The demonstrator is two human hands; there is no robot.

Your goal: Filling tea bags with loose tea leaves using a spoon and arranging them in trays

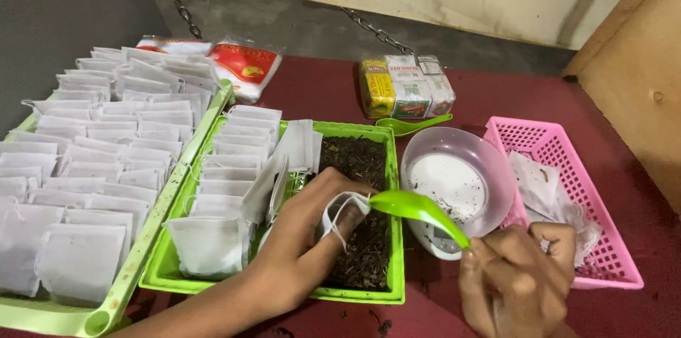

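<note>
At frame centre you see a small white filter bag point(339, 212), mouth open, over the loose tea. The green plastic spoon point(418, 212) lies tilted, its bowl touching the bag's mouth.

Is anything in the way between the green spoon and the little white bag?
Nothing visible. The green spoon in the right hand has its bowl right at the open mouth of the white bag held by the left hand.

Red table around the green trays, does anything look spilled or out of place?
Yes, slightly. A few dark crumbs lie on the red table just in front of the green tray of loose tea, below the left hand. Otherwise nothing stands out.
</note>
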